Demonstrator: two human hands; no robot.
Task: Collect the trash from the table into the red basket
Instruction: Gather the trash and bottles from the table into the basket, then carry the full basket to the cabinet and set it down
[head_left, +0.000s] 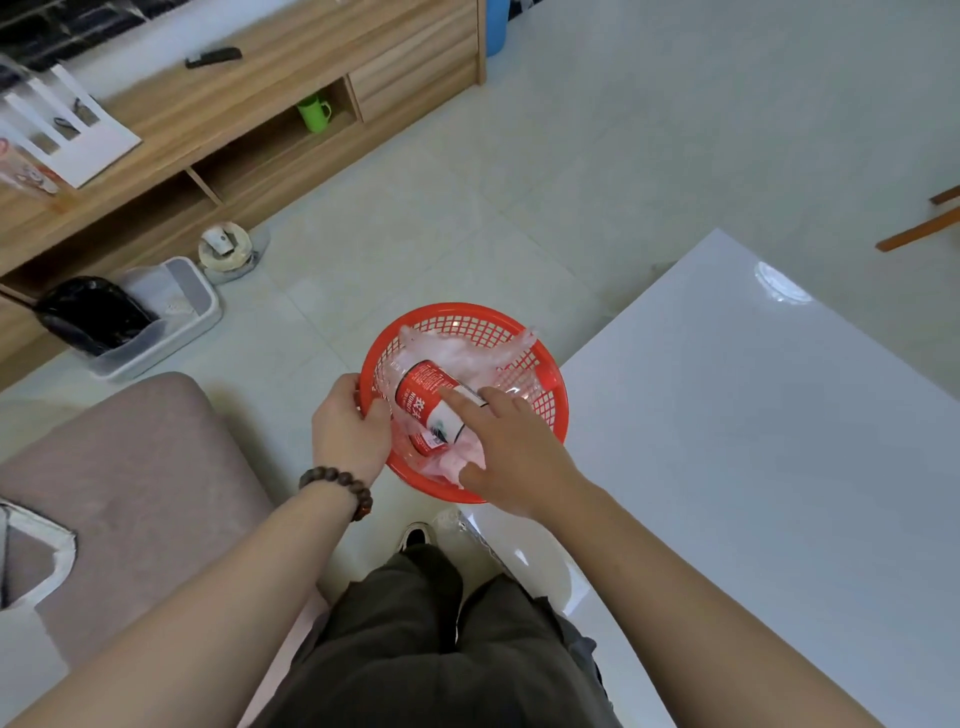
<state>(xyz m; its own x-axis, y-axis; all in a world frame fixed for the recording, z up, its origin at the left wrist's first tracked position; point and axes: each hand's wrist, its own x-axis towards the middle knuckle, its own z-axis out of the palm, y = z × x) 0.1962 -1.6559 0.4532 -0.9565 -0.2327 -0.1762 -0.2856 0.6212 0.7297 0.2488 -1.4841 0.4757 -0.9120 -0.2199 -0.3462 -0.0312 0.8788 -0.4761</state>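
The round red basket (519, 332) is held in the air beside the white table's (753, 441) left corner. My left hand (348, 431) grips its left rim. Inside lie a clear plastic bottle (431, 400) with a red and white label and red cap, crumpled clear plastic (457, 345), and pinkish tissue (457, 460). My right hand (514, 452) is over the basket with its fingers spread, the fingertips touching the bottle's label.
A grey-brown sofa seat (130, 483) is at the left. A wooden TV cabinet (234, 130) runs along the far side, with a grey bin holding a black bag (130, 322) in front of it. Pale tiled floor (571, 182) lies beyond the table.
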